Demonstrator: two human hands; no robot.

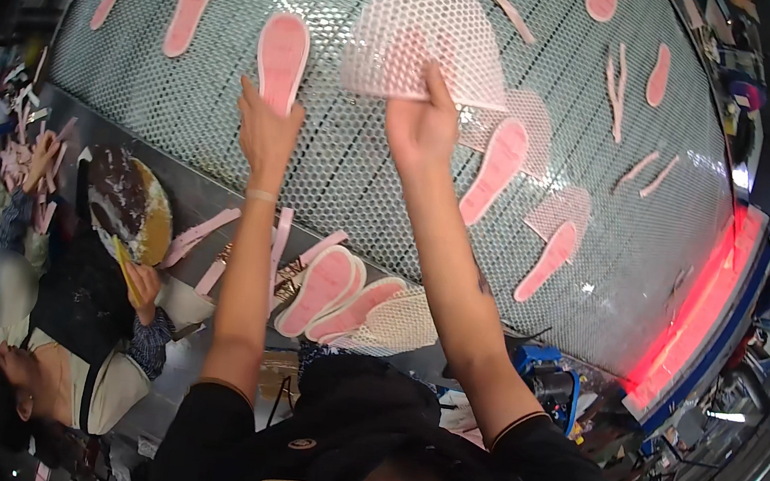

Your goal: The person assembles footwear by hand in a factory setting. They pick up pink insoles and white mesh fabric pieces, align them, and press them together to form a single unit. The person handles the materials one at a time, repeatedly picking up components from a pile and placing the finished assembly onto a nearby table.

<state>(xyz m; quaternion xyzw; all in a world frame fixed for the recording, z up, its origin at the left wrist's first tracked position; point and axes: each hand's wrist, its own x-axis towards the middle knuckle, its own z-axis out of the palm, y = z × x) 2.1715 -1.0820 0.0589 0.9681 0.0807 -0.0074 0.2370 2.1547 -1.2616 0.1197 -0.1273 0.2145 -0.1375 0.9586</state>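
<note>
At the lower end of a pink insole (284, 47) with a white rim, my left hand (265, 139) closes its fingers round the sides. The insole lies along the metal mesh conveyor belt (355, 169). Just to the right, my right hand (419, 126) pinches the straight edge of a white, see-through mesh piece (433, 23) with a rounded top. Its thumb is on top, and the other fingers show blurred through the mesh. Close to my right wrist lie another insole (496, 168) and a pale mesh piece (528, 128).
More insoles (193, 3) and thin pink strips (615, 96) are spread over the belt. Stacked insoles (320, 290) rest on the near ledge beside another mesh piece (403, 323). A red-glowing machine (701, 311) stands at the right end. A co-worker (89, 348) works at the left.
</note>
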